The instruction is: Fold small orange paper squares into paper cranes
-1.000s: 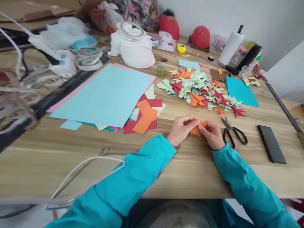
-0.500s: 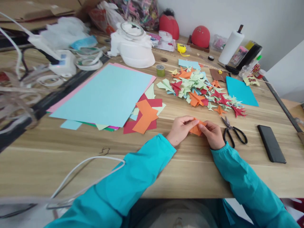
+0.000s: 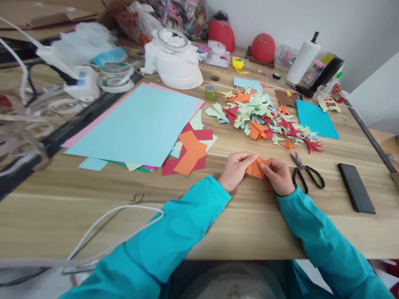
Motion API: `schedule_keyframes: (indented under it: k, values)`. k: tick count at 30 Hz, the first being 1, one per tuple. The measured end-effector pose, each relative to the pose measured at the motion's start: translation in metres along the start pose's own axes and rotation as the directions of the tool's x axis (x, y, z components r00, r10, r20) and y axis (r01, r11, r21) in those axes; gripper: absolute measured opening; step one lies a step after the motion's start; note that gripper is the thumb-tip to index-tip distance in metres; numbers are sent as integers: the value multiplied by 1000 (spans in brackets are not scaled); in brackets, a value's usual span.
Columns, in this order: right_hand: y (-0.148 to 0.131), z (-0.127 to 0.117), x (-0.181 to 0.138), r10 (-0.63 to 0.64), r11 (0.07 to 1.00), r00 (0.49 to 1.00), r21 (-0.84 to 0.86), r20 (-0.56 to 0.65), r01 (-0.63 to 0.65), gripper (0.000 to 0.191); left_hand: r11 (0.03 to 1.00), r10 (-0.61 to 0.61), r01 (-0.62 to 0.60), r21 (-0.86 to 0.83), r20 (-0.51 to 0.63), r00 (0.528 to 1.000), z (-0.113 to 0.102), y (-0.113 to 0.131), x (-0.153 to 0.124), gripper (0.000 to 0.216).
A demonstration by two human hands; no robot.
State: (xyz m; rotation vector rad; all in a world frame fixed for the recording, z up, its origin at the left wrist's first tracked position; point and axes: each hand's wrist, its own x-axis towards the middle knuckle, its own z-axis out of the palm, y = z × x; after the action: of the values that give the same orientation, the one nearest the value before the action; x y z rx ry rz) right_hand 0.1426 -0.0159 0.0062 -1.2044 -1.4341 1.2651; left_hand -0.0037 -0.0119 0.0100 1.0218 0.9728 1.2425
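Both of my hands pinch a small folded orange paper piece (image 3: 254,169) just above the wooden table (image 3: 218,224). My left hand (image 3: 235,170) grips its left side with curled fingers. My right hand (image 3: 279,176) holds the right side, thumb pressed on top. Both arms wear teal sleeves. Behind the hands lies a heap of folded paper shapes (image 3: 264,118) in green, red, orange and blue. Black scissors (image 3: 305,172) lie just right of my right hand.
A stack of large coloured sheets with a light blue sheet on top (image 3: 137,124) lies left, with red and orange cut squares (image 3: 190,153) beside it. A black phone (image 3: 356,188) sits right. A blue sheet (image 3: 314,118), a white cable (image 3: 115,224) and clutter fill the edges.
The orange paper piece has shifted slightly between my fingers; my left fingertips have moved a little along its edge. Hands and arms stay in the same place.
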Motion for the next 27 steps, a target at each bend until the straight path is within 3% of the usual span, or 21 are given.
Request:
schedule_keyframes:
  k: [7, 13, 20, 27]
  values:
    - [-1, 0, 0, -4, 999, 1000, -36, 4, 4, 31, 999, -15, 16, -40, 14, 1000, -2, -6, 3, 36]
    - [1, -2, 0, -23, 998, 1000, -65, 19, 24, 30, 994, -6, 7, 107, -3, 1000, 1, -1, 1, 26]
    - [2, -3, 0, 25, 999, 1000, -36, 2, -25, 34, 998, 14, -13, 61, -21, 1000, 0, -5, 2, 28]
    - [3, -3, 0, -14, 997, 1000, -71, -9, 13, 35, 995, -19, 18, 100, 14, 1000, 0, -3, 1, 27]
